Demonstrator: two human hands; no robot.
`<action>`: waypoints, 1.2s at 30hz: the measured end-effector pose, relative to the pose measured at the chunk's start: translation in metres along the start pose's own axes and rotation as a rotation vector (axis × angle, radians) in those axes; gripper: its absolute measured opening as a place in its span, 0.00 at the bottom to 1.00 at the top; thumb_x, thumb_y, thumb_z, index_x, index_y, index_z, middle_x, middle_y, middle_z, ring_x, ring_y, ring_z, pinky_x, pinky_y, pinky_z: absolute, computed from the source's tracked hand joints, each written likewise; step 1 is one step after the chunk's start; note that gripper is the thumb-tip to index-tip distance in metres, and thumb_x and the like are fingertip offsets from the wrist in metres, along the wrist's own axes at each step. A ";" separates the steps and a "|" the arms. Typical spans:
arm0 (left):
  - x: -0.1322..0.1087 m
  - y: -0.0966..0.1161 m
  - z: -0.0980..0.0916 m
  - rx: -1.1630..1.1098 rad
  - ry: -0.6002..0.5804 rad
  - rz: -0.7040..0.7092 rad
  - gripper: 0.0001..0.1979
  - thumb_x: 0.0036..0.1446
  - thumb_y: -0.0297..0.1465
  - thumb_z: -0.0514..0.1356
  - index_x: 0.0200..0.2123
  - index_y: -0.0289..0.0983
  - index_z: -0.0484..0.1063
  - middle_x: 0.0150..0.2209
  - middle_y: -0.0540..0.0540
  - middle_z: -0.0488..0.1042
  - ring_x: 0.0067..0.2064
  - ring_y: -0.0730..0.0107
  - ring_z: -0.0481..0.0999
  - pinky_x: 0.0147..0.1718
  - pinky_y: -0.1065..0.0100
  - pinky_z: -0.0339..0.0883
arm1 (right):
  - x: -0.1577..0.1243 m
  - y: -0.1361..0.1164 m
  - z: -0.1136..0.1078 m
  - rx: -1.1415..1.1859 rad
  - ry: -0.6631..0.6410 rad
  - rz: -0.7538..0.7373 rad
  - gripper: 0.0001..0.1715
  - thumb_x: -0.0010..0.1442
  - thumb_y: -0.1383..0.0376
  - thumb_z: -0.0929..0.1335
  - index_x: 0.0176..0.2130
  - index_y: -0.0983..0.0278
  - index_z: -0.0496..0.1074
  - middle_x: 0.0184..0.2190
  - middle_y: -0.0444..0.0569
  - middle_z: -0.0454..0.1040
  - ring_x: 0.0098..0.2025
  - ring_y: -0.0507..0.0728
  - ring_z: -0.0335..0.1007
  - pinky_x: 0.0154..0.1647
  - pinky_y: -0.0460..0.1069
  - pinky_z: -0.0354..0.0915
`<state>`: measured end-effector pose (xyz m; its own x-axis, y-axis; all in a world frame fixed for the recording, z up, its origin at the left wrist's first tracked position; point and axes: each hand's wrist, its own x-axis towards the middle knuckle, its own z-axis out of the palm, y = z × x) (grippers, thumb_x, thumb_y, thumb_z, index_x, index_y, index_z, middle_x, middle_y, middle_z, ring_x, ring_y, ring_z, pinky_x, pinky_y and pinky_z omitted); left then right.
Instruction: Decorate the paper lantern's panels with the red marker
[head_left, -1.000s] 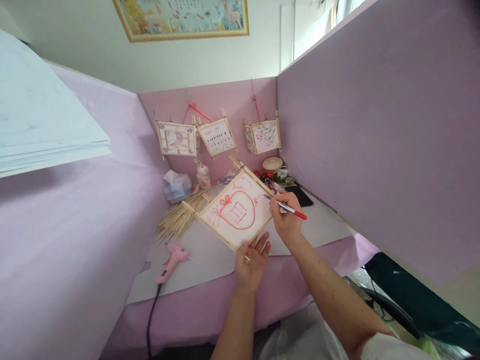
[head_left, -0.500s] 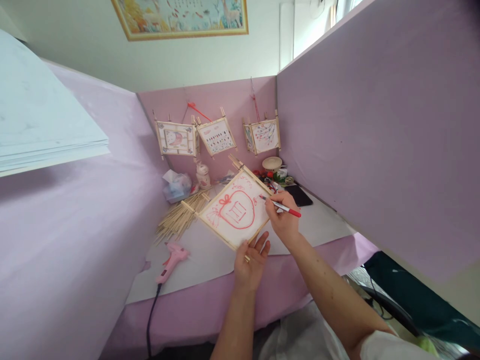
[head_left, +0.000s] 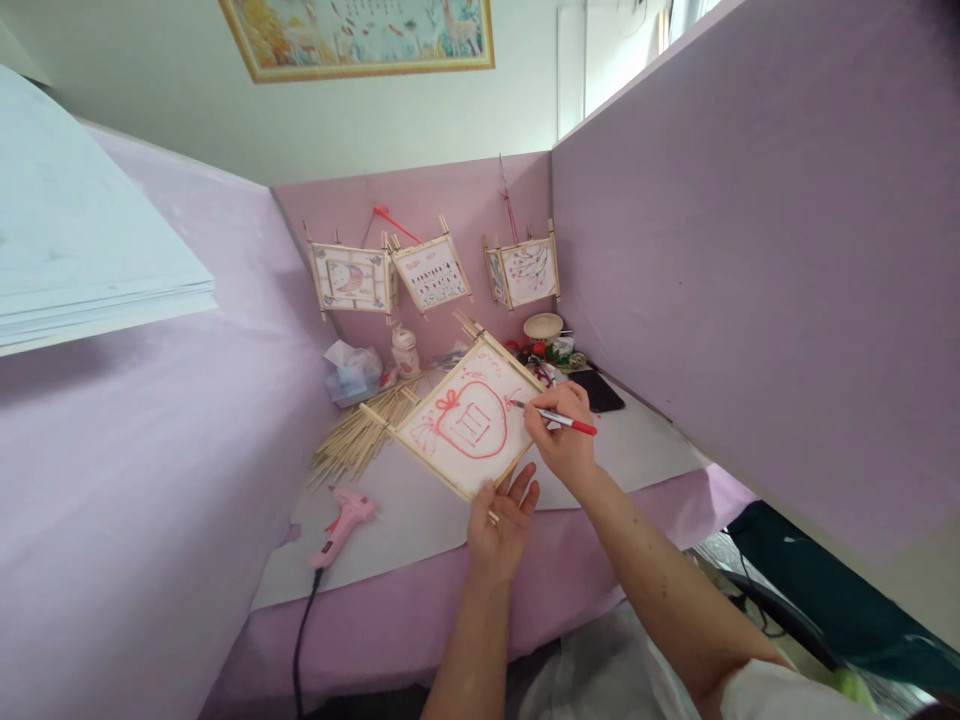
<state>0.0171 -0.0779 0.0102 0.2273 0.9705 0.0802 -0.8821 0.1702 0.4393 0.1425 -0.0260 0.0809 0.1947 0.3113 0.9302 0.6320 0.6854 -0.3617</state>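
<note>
A wood-framed white panel (head_left: 474, 422) is tilted above the table, with a red round outline, a bow and small red marks drawn on it. My left hand (head_left: 501, 520) holds its lower corner, the thumb on the frame and the other fingers spread beneath. In my right hand (head_left: 564, 435) is a red marker (head_left: 566, 420), pinched between the fingers. The marker's tip is at the drawing's right part, beside small red curls. Thin wooden sticks (head_left: 364, 435) lie in a pile left of the panel.
A pink glue gun (head_left: 346, 522) with a dark cord lies on the white table cover (head_left: 405, 545). Behind are a tissue pack (head_left: 352, 373), a white jar (head_left: 405, 352), a bowl (head_left: 543, 326) and a black tablet (head_left: 597, 391). Framed lantern panels (head_left: 431, 273) hang at the back; pink partitions stand both sides.
My right hand has moved slightly left with the marker, its tip now nearer the round outline. A short red stroke shows at the right of the drawing. My left hand stays put.
</note>
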 end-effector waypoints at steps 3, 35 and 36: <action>0.000 0.000 0.000 0.009 -0.003 -0.001 0.13 0.59 0.33 0.54 0.43 0.39 0.76 0.47 0.46 0.77 0.52 0.59 0.73 0.48 0.60 0.65 | 0.000 0.001 0.000 0.062 0.059 0.020 0.05 0.55 0.68 0.67 0.29 0.60 0.66 0.25 0.41 0.69 0.32 0.53 0.66 0.49 0.57 0.62; -0.001 0.000 0.002 0.052 0.014 0.000 0.14 0.60 0.35 0.53 0.43 0.40 0.76 0.50 0.44 0.75 0.52 0.59 0.72 0.49 0.60 0.63 | 0.001 0.004 0.003 0.131 0.041 -0.033 0.06 0.54 0.69 0.67 0.28 0.60 0.65 0.24 0.42 0.67 0.32 0.53 0.65 0.43 0.55 0.65; -0.001 0.000 0.002 0.051 0.017 0.002 0.14 0.60 0.35 0.53 0.43 0.40 0.76 0.50 0.44 0.75 0.52 0.59 0.72 0.49 0.60 0.63 | 0.002 0.004 0.003 0.117 0.035 -0.052 0.06 0.53 0.69 0.67 0.28 0.60 0.64 0.24 0.42 0.67 0.32 0.53 0.65 0.43 0.55 0.64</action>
<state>0.0174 -0.0789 0.0118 0.2185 0.9736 0.0664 -0.8602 0.1600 0.4842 0.1437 -0.0207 0.0808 0.1915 0.2518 0.9486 0.5506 0.7726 -0.3162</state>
